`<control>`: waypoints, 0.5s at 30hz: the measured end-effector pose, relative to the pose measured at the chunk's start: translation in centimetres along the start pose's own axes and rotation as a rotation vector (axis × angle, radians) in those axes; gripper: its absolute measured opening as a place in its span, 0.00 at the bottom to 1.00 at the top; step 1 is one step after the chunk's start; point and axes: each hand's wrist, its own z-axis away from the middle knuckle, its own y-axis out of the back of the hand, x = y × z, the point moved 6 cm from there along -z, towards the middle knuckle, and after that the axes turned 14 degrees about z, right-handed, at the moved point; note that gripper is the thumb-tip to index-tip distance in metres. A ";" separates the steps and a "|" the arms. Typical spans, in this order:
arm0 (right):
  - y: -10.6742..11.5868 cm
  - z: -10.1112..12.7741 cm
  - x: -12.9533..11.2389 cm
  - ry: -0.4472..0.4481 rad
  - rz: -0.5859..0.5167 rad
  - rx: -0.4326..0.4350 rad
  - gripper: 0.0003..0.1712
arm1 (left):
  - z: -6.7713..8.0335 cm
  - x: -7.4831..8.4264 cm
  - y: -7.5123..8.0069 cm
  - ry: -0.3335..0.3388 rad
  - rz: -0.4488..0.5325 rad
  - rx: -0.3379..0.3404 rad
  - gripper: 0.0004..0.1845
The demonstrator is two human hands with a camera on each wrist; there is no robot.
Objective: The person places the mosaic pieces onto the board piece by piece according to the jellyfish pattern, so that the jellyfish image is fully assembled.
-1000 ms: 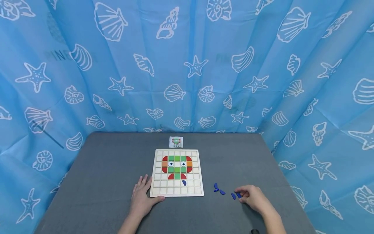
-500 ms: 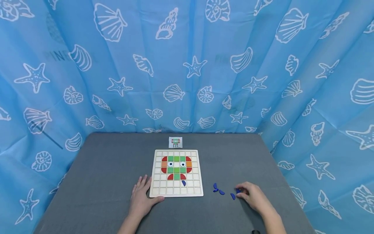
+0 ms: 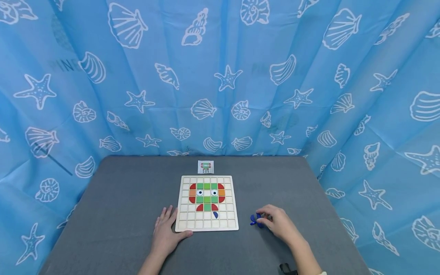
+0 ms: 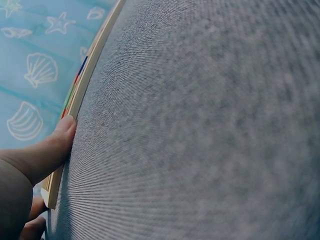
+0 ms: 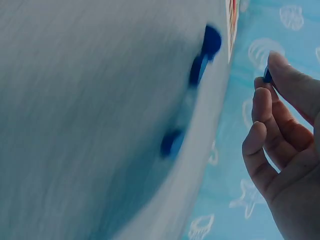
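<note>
In the head view my left hand (image 3: 165,231) lies at the near left corner of a square wooden grid board (image 3: 183,225), thumb along its front edge and fingers spread at its left side. The thumb (image 4: 60,137) touches the board's edge in the left wrist view. My right hand (image 3: 280,224) hovers over the table to the right of the board. Between thumb and forefinger it pinches a small blue half-round tile (image 5: 267,75). Below lie other blue tiles (image 5: 212,41), two of them together and another blue tile (image 5: 172,143) apart. One blue tile (image 3: 215,215) sits tilted on the board.
Red, green and orange tiles and two eye tiles (image 3: 200,193) form a face on the board. Behind it lies a small printed card (image 3: 205,167) with a similar figure. A dark object (image 3: 287,269) shows by the right forearm. A blue shell-print curtain (image 3: 206,76) hangs behind the grey table.
My right hand has picked up a blue tile at the right and moved left with it to the tiles nearer the board. The left hand has stayed in place.
</note>
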 end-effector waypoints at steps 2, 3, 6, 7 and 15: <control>-0.5 -0.6 -0.9 0.028 -0.002 0.015 0.13 | 0.0 0.0 0.0 0.000 0.000 0.002 0.62; -0.7 -0.8 -1.3 0.039 -0.001 0.018 0.12 | 0.0 0.0 0.0 0.002 0.002 0.001 0.62; -1.2 -1.5 -2.4 0.068 -0.001 0.019 0.12 | 0.1 -0.1 0.0 0.002 0.004 0.003 0.62; -1.3 -1.8 -2.7 0.072 0.000 0.015 0.12 | 0.1 -0.1 0.0 -0.001 0.004 0.003 0.62; -2.9 -3.4 -5.6 0.084 0.035 -0.033 0.12 | 0.1 0.0 0.1 0.000 -0.008 -0.008 0.63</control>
